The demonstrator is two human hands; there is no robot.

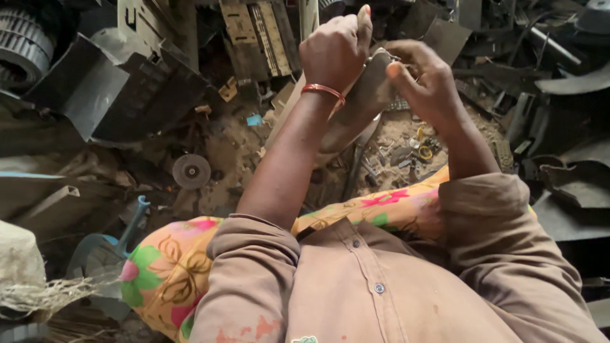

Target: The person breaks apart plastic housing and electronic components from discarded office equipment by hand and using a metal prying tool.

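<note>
1. Left hand (335, 51), orange bangle (324, 91) on the wrist, is reaching forward, fingers clamping the tan plastic piece (365, 95) from the left.
2. Right hand (422, 79) is bending inward, fingers pinching the piece's top edge.
3. Piece is being held above the littered dirt ground (235, 152).

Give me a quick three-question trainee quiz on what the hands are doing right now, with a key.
1. True or false: both hands grip the same flat grey plastic piece.
2. Which wrist wears the thin red bangle? A) left B) right
3. Fill in: the round grey metal disc lies on the dirt ground, to the ____ of the left arm in the head view.

Key: 1 true: the left hand and the right hand both close on it. 2 A. 3 left.
</note>
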